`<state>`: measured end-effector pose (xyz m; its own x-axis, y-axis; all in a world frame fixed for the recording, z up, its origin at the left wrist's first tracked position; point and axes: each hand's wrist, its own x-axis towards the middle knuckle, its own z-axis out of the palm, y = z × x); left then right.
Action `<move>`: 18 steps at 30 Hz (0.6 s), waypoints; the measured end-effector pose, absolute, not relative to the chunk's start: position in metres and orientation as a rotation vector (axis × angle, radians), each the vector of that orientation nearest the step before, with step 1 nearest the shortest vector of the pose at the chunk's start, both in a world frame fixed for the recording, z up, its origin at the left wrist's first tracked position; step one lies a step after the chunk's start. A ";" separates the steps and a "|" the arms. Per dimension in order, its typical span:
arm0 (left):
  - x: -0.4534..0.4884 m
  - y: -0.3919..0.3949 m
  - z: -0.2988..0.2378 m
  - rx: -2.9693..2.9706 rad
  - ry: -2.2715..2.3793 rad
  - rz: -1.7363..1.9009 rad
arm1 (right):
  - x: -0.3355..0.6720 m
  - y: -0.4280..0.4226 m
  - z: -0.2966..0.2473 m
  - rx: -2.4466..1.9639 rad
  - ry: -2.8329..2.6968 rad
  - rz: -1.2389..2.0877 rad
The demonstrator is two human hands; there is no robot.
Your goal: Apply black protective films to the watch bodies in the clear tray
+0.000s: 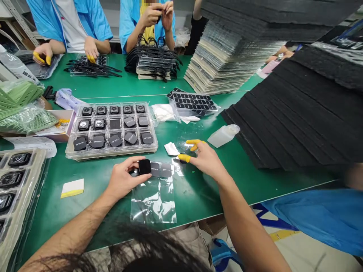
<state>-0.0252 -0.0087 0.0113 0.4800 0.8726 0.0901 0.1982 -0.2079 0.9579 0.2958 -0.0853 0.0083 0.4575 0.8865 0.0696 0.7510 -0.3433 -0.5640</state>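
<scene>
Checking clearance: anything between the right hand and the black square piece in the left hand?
Nothing upright. The left hand pinches the black square piece; the right hand is apart from it. Between them only a flat strip with dark squares lies on the green table.

No wording here can be read. Faint white print crosses the dark pads [115, 140] in the tray [69, 153] and the strip [161, 170] at 3 o'clock of the black block [144, 166]. All of it is too small and blurred.
</scene>
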 end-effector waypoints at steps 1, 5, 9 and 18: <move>-0.025 -0.009 0.011 1.698 0.934 0.821 | 0.296 -0.085 0.009 -2.203 -1.358 0.310; -0.024 -0.011 0.009 1.706 0.960 0.834 | 0.282 -0.085 0.018 -2.093 -1.171 0.047; -0.024 -0.013 0.008 1.697 0.974 0.883 | 0.253 -0.065 0.025 -1.831 -1.534 0.358; -0.024 -0.012 0.004 1.677 1.000 0.866 | 0.256 -0.042 0.023 -1.881 -1.563 0.417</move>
